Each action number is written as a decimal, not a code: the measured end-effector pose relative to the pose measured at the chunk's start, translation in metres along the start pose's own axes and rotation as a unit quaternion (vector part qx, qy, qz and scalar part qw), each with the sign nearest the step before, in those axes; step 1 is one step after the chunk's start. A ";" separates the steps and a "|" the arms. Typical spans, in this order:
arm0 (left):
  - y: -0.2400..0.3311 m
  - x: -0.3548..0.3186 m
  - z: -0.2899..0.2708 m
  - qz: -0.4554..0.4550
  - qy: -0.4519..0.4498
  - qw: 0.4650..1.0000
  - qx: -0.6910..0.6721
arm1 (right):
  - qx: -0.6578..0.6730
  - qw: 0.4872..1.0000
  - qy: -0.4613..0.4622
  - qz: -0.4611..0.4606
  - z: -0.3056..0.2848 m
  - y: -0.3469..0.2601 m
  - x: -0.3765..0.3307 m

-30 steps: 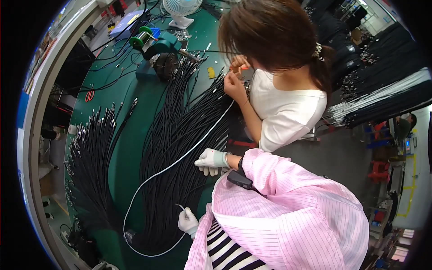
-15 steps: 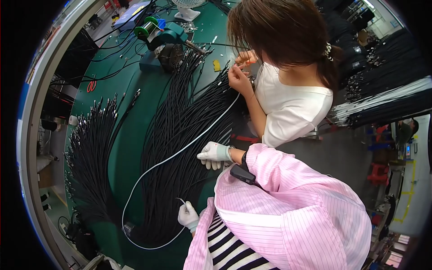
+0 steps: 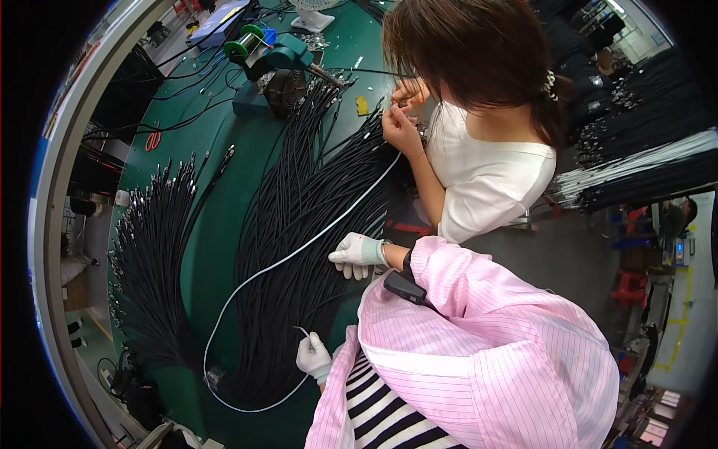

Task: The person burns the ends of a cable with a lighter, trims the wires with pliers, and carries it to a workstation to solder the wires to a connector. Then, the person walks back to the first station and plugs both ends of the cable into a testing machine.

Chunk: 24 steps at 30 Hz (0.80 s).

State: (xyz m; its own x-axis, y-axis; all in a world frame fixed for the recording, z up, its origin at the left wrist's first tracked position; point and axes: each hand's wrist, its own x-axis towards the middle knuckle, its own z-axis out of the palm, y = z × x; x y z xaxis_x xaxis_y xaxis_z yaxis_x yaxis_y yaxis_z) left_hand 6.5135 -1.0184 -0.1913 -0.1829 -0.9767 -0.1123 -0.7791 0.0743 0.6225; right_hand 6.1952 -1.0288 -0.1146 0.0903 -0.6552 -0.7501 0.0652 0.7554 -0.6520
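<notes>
Currently the left hand point(image 3: 313, 356), in a white glove, has its fingers pinched closed on the near end of a white cable point(image 3: 299, 251); a short tip of the cable sticks up just above the fingertips. The right hand point(image 3: 357, 253), also gloved in white, lies palm-down with its fingers spread and nearly flat, pressing on a bundle of black cables point(image 3: 299, 224); it touches the bundle but grips nothing. The white cable passes just beside this hand.

From the left hand the white cable loops down and around to the left, then runs up diagonally across the black bundle to the hands of a co-worker point(image 3: 404, 123) in a white shirt, seated at the far side. A second bundle of black cables point(image 3: 153, 247) lies well apart on the left of the green table point(image 3: 217, 202). Near the far end of the table stand a small black fan point(image 3: 283, 88) and green spools point(image 3: 243, 45). Pink striped sleeves cover both forearms.
</notes>
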 end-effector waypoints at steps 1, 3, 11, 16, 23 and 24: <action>0.000 0.000 0.000 0.000 0.000 1.000 -0.003 | 0.000 1.000 0.000 0.000 0.000 -0.001 -0.001; 0.003 0.000 0.000 0.000 -0.001 1.000 -0.005 | 0.004 1.000 0.004 0.006 0.001 -0.003 -0.003; 0.005 0.000 -0.002 0.009 0.003 1.000 -0.011 | 0.016 1.000 -0.003 0.022 0.001 -0.004 -0.002; 0.010 0.000 -0.003 0.010 0.006 1.000 -0.007 | 0.028 0.999 -0.018 0.028 -0.001 -0.001 0.002; 0.008 0.001 -0.003 0.019 0.004 1.000 0.001 | 0.004 1.000 0.003 0.010 0.000 -0.001 0.002; 0.006 0.001 -0.002 0.019 0.007 1.000 -0.003 | 0.000 1.000 0.005 0.006 0.000 0.000 0.003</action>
State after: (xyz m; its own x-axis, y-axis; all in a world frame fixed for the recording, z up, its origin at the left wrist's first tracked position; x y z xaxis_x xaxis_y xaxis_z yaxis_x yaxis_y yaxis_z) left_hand 6.5096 -1.0188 -0.1862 -0.2034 -0.9760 -0.0775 -0.7682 0.1100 0.6307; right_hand 6.1952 -1.0302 -0.1169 0.0816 -0.6468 -0.7583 0.0645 0.7627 -0.6436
